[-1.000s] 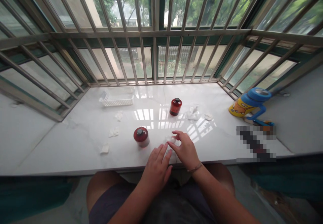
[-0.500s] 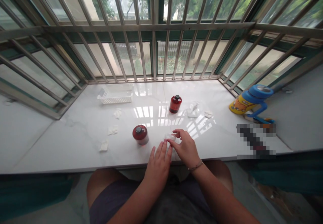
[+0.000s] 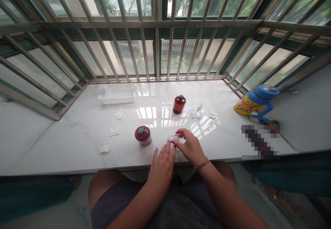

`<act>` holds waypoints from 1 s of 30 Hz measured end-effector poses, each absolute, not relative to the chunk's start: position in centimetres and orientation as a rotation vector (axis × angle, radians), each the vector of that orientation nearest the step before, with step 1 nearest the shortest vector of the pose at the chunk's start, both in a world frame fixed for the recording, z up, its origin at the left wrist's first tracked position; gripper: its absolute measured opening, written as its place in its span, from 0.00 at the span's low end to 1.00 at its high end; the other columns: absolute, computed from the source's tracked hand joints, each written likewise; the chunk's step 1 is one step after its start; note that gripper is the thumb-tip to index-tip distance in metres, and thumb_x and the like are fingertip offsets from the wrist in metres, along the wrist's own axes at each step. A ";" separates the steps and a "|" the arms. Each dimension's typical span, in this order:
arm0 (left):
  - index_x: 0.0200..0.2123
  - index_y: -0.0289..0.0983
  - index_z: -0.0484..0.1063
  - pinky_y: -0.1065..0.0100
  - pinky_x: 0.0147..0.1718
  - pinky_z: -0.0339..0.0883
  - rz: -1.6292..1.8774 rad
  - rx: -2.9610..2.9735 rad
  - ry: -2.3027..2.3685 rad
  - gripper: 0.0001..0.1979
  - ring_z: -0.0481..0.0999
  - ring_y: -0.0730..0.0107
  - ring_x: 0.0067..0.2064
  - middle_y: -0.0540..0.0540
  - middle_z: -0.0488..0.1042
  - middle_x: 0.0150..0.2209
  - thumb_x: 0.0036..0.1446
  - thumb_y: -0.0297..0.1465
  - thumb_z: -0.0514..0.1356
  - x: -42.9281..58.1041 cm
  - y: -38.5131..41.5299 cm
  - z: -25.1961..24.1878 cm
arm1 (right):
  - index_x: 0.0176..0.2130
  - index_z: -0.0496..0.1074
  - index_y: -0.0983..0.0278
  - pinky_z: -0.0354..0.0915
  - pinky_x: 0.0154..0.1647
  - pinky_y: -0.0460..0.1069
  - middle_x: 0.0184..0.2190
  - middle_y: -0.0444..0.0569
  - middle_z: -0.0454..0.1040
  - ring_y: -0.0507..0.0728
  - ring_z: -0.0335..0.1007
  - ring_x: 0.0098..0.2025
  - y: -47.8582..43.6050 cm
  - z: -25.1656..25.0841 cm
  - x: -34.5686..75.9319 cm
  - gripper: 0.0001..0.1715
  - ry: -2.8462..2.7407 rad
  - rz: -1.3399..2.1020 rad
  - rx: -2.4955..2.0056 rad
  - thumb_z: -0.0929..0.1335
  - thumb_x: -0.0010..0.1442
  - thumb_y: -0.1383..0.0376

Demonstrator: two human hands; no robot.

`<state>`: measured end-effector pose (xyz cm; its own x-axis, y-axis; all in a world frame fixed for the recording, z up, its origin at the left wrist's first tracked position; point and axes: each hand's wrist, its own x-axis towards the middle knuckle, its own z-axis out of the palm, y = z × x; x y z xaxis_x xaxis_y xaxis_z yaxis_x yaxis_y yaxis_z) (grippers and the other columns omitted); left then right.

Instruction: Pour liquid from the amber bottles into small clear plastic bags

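Observation:
A small whitish, translucent, crumpled piece (image 3: 171, 137) lies on the counter, partly hidden by my fingers; its kind is unclear. My left hand (image 3: 162, 163) rests beside it, palm down, fingers stretched out with the tips against its near edge. From the right, my right hand (image 3: 190, 147) curls thumb and fingers around the same piece in a pinch. A red, translucent bottle with a dark cap (image 3: 143, 135) stands left of my hands. Farther back is a second red bottle (image 3: 179, 104), with a clear plastic bag (image 3: 198, 110) to its right.
White crumpled bits (image 3: 105, 148) lie in a row on the left, and another white bit (image 3: 212, 115) at right. A white perforated basket (image 3: 117, 96) stands at the back left. A blue-and-yellow flask (image 3: 256, 100) and a blurred dark object (image 3: 260, 141) are at right. Window bars border the counter.
The view has shifted slightly, so the scene sits a little higher in the picture. Both hands keep nearly the same pose around the whitish piece; the bottles have not moved.

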<state>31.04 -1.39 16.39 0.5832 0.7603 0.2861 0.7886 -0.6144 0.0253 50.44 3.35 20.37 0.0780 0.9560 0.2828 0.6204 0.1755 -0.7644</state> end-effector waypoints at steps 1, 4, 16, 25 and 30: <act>0.78 0.40 0.55 0.48 0.72 0.61 -0.409 -2.700 -1.323 0.35 0.68 0.55 0.74 0.38 0.61 0.77 0.69 0.23 0.51 31.0 -1.4 16.4 | 0.49 0.72 0.57 0.75 0.50 0.59 0.42 0.48 0.81 0.62 0.79 0.45 3.4 20.4 50.6 0.17 -1.634 0.544 -1.520 0.77 0.63 0.58; 0.78 0.38 0.56 0.47 0.72 0.61 -0.416 -2.703 -1.303 0.36 0.68 0.54 0.73 0.37 0.60 0.77 0.68 0.20 0.49 30.9 -1.2 16.5 | 0.50 0.71 0.56 0.74 0.52 0.59 0.45 0.48 0.84 0.61 0.80 0.46 3.4 20.6 51.3 0.19 -1.628 0.699 -1.464 0.77 0.63 0.59; 0.74 0.35 0.61 0.45 0.73 0.59 -0.388 -2.719 -1.227 0.29 0.67 0.54 0.73 0.38 0.59 0.78 0.72 0.26 0.53 31.1 -0.7 17.1 | 0.64 0.66 0.56 0.77 0.52 0.62 0.56 0.56 0.75 0.64 0.76 0.55 1.8 18.6 52.0 0.25 -1.641 0.626 -1.389 0.71 0.70 0.59; 0.73 0.35 0.63 0.43 0.71 0.65 -0.246 -2.785 -1.221 0.28 0.79 0.58 0.60 0.40 0.59 0.77 0.71 0.25 0.55 31.1 -0.1 18.3 | 0.70 0.60 0.54 0.76 0.58 0.65 0.58 0.56 0.74 0.65 0.74 0.59 0.6 16.8 51.7 0.30 -1.443 0.568 -1.412 0.67 0.74 0.59; 0.74 0.36 0.61 0.46 0.68 0.70 -0.222 -2.804 -1.268 0.30 0.83 0.59 0.55 0.38 0.56 0.78 0.71 0.24 0.56 31.3 -0.3 18.4 | 0.69 0.59 0.56 0.75 0.58 0.66 0.52 0.55 0.77 0.63 0.77 0.53 -0.6 16.4 50.6 0.28 -1.276 0.619 -1.444 0.66 0.74 0.58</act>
